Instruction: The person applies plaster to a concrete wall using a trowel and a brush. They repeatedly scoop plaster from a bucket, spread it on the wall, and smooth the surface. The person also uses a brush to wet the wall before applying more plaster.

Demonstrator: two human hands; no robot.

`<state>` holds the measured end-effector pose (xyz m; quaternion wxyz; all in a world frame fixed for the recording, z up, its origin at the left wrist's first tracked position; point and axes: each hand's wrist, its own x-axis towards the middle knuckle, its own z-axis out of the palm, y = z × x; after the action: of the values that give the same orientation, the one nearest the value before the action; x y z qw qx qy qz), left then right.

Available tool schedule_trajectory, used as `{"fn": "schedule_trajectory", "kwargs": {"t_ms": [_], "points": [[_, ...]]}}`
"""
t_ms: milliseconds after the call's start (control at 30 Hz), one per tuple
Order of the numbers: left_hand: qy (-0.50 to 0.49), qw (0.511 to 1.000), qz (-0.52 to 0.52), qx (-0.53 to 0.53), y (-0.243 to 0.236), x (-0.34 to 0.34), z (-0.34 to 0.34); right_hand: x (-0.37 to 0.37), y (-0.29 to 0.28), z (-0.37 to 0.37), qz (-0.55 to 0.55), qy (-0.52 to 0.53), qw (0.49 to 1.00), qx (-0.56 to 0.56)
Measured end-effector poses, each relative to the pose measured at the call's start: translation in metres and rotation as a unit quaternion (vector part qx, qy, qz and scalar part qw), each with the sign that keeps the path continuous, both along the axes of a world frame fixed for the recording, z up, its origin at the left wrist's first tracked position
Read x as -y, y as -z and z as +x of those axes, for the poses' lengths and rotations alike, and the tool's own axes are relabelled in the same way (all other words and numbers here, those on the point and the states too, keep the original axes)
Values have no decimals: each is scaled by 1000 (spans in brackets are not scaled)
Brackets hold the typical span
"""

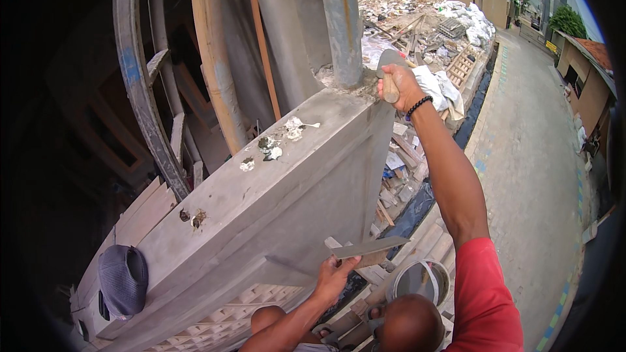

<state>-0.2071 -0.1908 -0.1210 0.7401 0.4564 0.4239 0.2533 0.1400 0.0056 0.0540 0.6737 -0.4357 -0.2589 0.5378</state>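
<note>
My right hand (pixel 405 85), with a dark bead bracelet at the wrist, is closed round the wooden handle of a trowel (pixel 392 58). It is at the far end of the concrete wall (pixel 293 176), beside a rusty grey metal pole (pixel 342 26) whose foot is set in rough mortar. Lower down, on the street side of the wall, my left hand (pixel 334 278) grips a flat grey board (pixel 375 246), seen nearly edge-on. White and dark splatters (pixel 295 129) mark the wall top. Whether mortar lies on the trowel cannot be made out.
A grey knit cap (pixel 122 280) rests on the wall's near end. By my knees stands a bucket (pixel 446 280). A ladder (pixel 134 58) and a bamboo pole (pixel 212 52) lean at the left. Beyond lie a rubble heap (pixel 417 19), a dark ditch and a paved lane (pixel 521 176).
</note>
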Motion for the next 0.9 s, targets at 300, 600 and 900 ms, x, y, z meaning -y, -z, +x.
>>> {"fn": "schedule_trajectory", "kwargs": {"t_ms": [300, 600, 900], "points": [[11, 1000, -7, -7, -10, 3, 5, 9, -7, 1, -45, -39, 998, 36], [11, 1000, 13, -4, 3, 1, 0, 33, -20, -9, -55, -3, 989, 134], [25, 1000, 14, -5, -1, 5, -5, 87, -17, 35, -6, 88, 976, 197]]}}
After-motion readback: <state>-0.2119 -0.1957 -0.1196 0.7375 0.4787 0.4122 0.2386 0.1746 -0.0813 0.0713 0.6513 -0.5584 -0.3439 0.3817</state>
